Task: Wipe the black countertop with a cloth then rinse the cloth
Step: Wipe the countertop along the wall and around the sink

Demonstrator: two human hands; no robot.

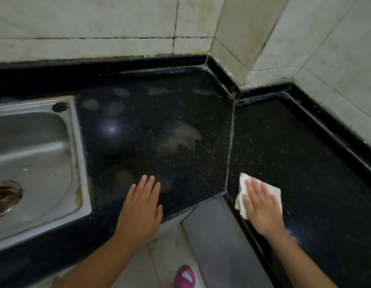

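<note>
The black countertop (159, 121) runs along two tiled walls and turns a corner; a pale seam (231, 142) divides it into a left slab and a right slab. Its far left end and its right end are cut off by the frame. Cloudy grey smears (180, 138) lie on the left slab, their edges indistinct in the dim light; a small bright reflection (112, 128) sits near the sink.

The cloth (271, 194), pale and folded, lies flat on the right slab just beside the seam and close to the front edge. The right hand (261, 206) rests palm down on top of it, fingers straight and slightly spread, covering most of its middle; only the cloth's corners and side edges show. Whether the thumb lies on the cloth or under its edge cannot be told.

The left hand (142, 206) lies flat on the left slab near the front edge, fingers straight and close together, thumb out to the side, holding nothing. Both forearms are cut off at the lower frame.

The steel sink (76, 142) is set into the left slab; its left part is out of frame and its drain (6, 194) is only partly visible and blurred. A round dark hole (59, 107) marks its back rim.

Below the counter, a grey panel (222, 246) and a pink shoe (184, 277) show, the shoe cut off at the bottom edge.

No brand, label or writing can be read anywhere.
</note>
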